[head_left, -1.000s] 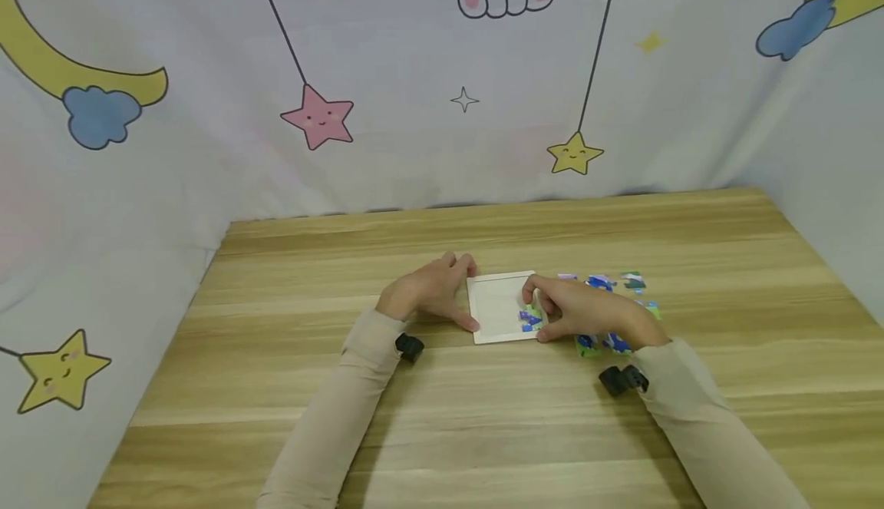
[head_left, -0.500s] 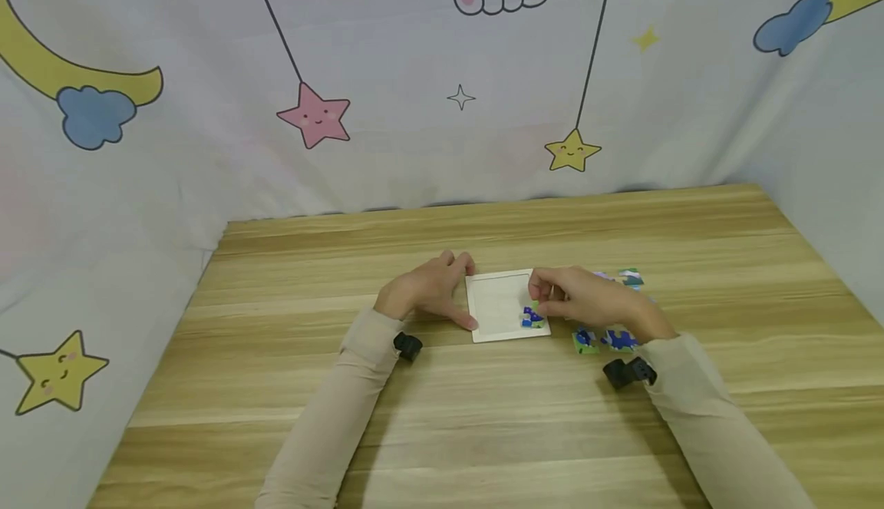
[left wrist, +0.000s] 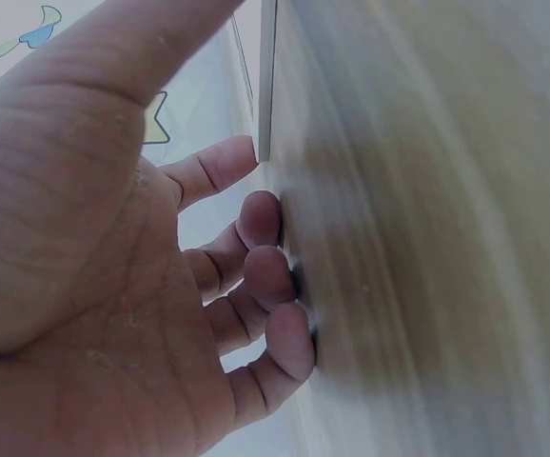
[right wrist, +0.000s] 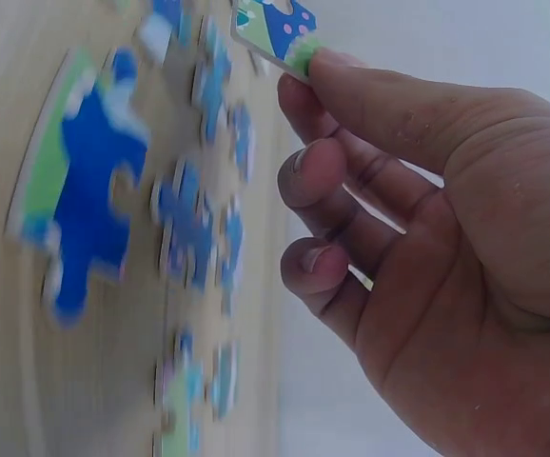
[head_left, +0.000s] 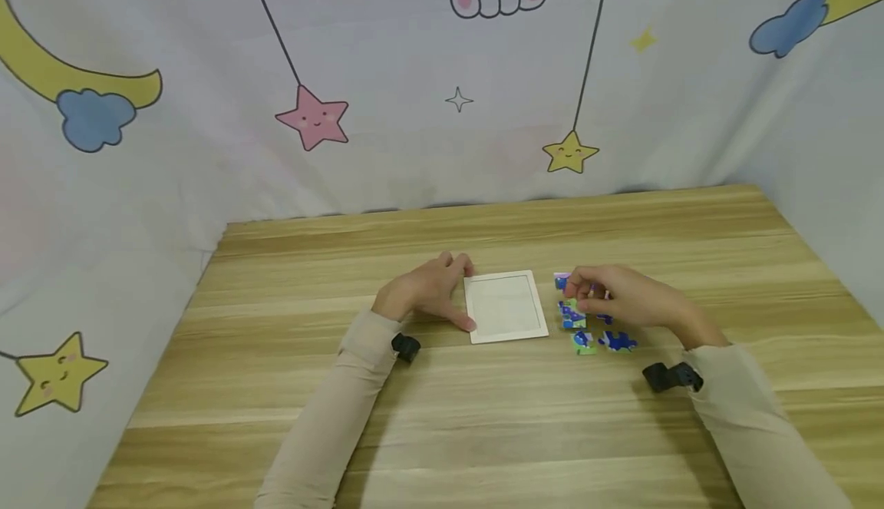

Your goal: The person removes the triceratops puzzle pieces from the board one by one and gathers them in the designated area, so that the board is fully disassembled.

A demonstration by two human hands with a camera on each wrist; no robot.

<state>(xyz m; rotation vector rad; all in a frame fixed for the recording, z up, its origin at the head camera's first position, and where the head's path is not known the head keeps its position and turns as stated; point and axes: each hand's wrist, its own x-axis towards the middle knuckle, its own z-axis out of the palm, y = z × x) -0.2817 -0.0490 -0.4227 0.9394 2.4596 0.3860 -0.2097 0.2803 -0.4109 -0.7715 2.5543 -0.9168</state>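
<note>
A white square puzzle tray (head_left: 540, 309) lies flat on the wooden table. At its left side my left hand (head_left: 431, 288) rests with thumb and index finger touching the edge. The left wrist view shows the index fingertip of the left hand (left wrist: 113, 276) at the tray's corner, the other fingertips down on the tabletop. Right of the tray, my right hand (head_left: 621, 298) pinches a blue, green and white puzzle piece (right wrist: 280, 29) between thumb and index finger, above the table. Its remaining fingers are loosely bent. Loose puzzle pieces (head_left: 618, 341) lie under and beside this hand, some hidden by it.
In the right wrist view a blue-and-green puzzle piece (right wrist: 89, 190) lies nearest, with several more behind it. The wooden table (head_left: 442, 432) reaches back to a white curtain (head_left: 407, 163) printed with stars and moons.
My right hand has moved right, off the tray, with the pinched puzzle piece, which was over the tray's lower right corner. My left hand stays at the tray's left edge.
</note>
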